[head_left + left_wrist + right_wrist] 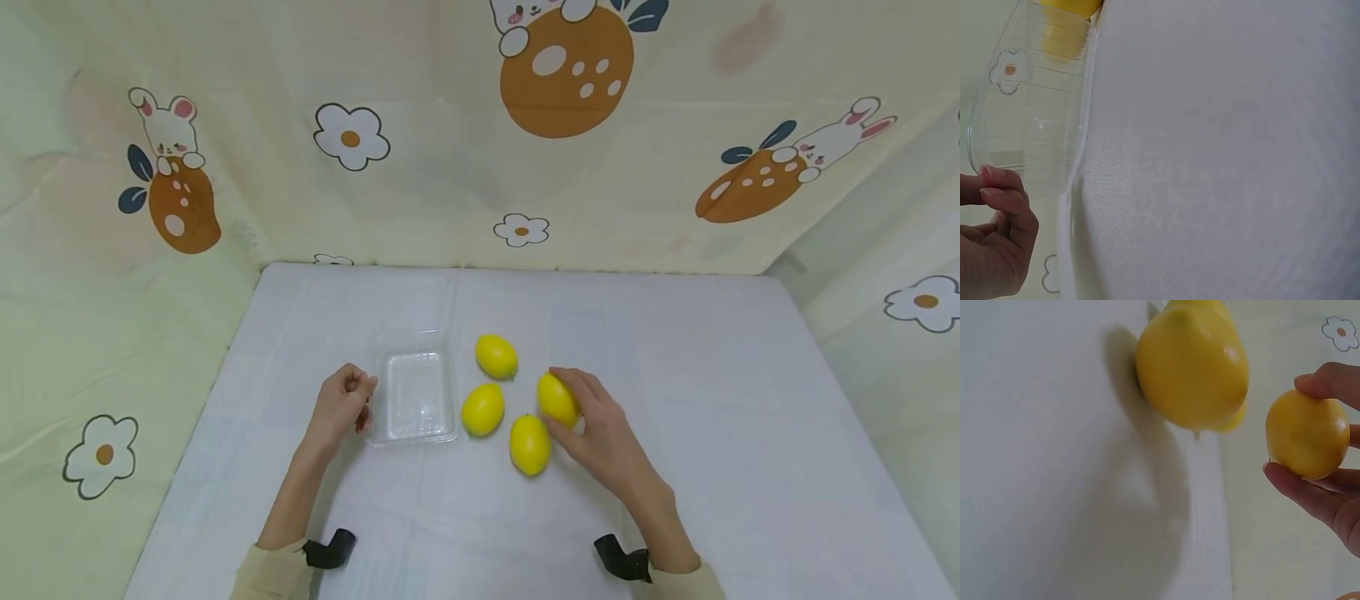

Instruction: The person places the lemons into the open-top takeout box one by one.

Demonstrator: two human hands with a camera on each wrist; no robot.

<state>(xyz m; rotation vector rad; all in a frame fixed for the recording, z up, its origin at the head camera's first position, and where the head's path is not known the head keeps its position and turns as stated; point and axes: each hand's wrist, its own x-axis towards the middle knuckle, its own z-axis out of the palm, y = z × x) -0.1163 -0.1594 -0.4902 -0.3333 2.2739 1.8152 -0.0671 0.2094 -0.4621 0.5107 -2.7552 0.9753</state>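
My right hand (pixel 603 429) grips a yellow lemon (pixel 557 400) between thumb and fingers. In the right wrist view this lemon (pixel 1307 434) shows against the pale curtain, off to the side of the white tabletop. Three more lemons lie on the table: one right beside the held one (pixel 529 445), one to its left (pixel 483 409) and one farther back (pixel 497 357). With thumb and curled fingers, my left hand (pixel 342 404) pinches the left rim of a clear plastic box (pixel 415 398). The box stands upright on the table, with nothing in it.
A white cloth covers the table (pixel 712 375). Pale curtains (pixel 435 200) with rabbits and flowers hang along its back and both sides. Black wrist-worn pieces (pixel 330 550) sit by both sleeves.
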